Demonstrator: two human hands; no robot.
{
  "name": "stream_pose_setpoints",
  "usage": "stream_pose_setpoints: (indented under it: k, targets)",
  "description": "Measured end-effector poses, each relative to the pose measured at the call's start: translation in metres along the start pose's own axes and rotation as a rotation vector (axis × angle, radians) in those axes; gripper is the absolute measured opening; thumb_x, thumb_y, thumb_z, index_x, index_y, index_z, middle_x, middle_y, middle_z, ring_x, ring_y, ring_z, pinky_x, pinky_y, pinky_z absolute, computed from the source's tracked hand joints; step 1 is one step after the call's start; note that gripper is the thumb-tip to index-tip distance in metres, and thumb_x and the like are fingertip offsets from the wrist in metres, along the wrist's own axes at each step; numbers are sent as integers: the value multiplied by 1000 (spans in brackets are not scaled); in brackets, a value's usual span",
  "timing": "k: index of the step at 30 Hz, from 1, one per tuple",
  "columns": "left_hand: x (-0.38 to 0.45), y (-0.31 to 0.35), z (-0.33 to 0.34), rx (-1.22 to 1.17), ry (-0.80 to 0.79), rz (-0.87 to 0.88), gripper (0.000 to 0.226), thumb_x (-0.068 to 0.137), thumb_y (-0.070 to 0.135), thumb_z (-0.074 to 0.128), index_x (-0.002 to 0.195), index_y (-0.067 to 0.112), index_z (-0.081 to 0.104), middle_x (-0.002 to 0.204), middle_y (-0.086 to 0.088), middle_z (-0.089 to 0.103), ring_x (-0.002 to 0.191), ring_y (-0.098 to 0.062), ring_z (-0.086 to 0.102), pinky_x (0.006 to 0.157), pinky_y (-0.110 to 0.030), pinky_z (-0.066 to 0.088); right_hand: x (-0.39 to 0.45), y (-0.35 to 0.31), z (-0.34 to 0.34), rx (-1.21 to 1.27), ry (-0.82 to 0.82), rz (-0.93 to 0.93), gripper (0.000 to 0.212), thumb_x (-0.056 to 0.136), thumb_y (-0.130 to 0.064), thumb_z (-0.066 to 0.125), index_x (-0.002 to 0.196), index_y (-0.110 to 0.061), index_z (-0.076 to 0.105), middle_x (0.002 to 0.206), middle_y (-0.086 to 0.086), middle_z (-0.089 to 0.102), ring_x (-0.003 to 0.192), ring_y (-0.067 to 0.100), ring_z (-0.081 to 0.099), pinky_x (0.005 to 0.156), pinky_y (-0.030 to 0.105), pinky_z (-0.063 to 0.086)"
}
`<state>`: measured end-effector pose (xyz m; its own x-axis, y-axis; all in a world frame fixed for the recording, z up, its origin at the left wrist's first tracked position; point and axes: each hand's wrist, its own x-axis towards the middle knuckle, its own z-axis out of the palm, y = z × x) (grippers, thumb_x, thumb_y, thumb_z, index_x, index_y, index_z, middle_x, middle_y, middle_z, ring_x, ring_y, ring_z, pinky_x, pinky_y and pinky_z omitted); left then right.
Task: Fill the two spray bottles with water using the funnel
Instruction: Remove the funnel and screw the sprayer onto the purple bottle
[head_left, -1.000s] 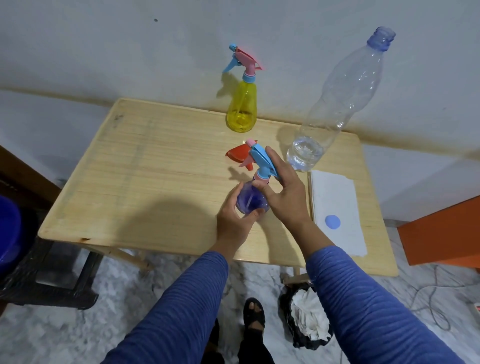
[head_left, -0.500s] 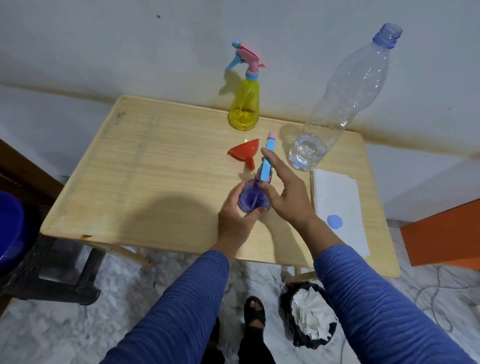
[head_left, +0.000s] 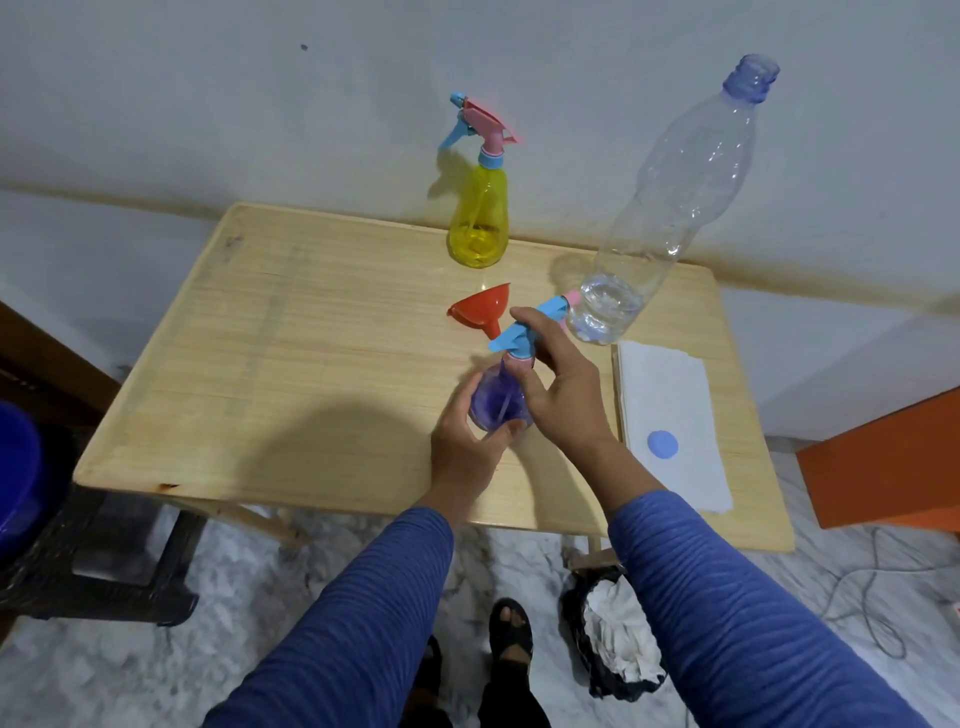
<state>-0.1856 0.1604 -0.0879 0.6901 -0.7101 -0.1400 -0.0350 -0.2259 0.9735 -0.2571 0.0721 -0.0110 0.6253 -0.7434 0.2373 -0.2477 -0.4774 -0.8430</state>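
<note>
Near the middle of the pale wooden folding table (head_left: 291, 374) I see the small purple translucent spray bottle (head_left: 496, 402) standing upright, held in both hands. My left hand (head_left: 465, 447) cups its round body from the near left, fingers curled around it. My right hand (head_left: 558, 387) grips the blue and pink trigger head (head_left: 530, 327) at the neck, fingers wrapped over the collar, the nozzle pointing to the far right. Just beyond the bottle, the red plastic funnel (head_left: 483, 312) lies on its side on the tabletop, its wide mouth facing far left. At the far edge, by the wall, the yellow translucent spray bottle (head_left: 478, 218) stands upright with its own pink and blue trigger head on. To the right, the tall clear plastic water bottle (head_left: 670, 208) stands uncapped, with a little water left in its base. Beside it, on the table's right side, lies a white paper towel (head_left: 670, 405) with a round blue cap (head_left: 663, 445) resting on it.
</note>
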Motion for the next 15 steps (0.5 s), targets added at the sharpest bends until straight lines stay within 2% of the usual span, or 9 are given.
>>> stream_pose_setpoints:
  k: [2,4,8,11,12,15]
  targets:
    - [0,-2,0,-4,-6,-3,72,71,24,79,134,36,45,126,20,54,112,4,52,89,-3,38,3,-2,7,-24,52,4,49,82,-13,70,124,-29,52,117,10,55,102,6,52,86,5,41]
    - [0,-1,0,8,-2,-4,72,71,24,79,134,36,45,126,16,56,112,1,53,87,-2,37,4,-5,8,-19,50,15,56,79,-15,73,124,-35,48,117,9,52,100,-1,47,85,1,37]
    - [1,-1,0,-3,-12,18,72,70,22,80,132,35,47,123,22,55,111,5,52,90,-4,38,-4,-4,0,46,-32,17,53,89,-14,60,131,-42,42,124,-7,54,112,6,53,91,10,43]
    - [1,-4,1,-14,-8,17,75,70,26,81,136,34,45,129,21,52,115,5,50,94,-7,37,-2,-3,2,26,21,25,50,87,-10,61,129,-34,48,122,-1,58,109,10,57,93,20,48]
    - [1,-5,1,-6,-6,21,76,70,27,81,136,33,44,131,18,53,117,3,50,94,-8,37,1,-3,4,1,43,24,49,84,-12,66,127,-31,50,120,3,57,107,12,56,92,20,48]
    - [2,-7,1,28,-2,26,74,70,29,80,135,33,45,129,12,56,116,-5,53,94,-13,41,4,-6,9,-21,49,62,57,77,-18,75,127,-30,50,118,6,52,102,11,51,86,10,43]
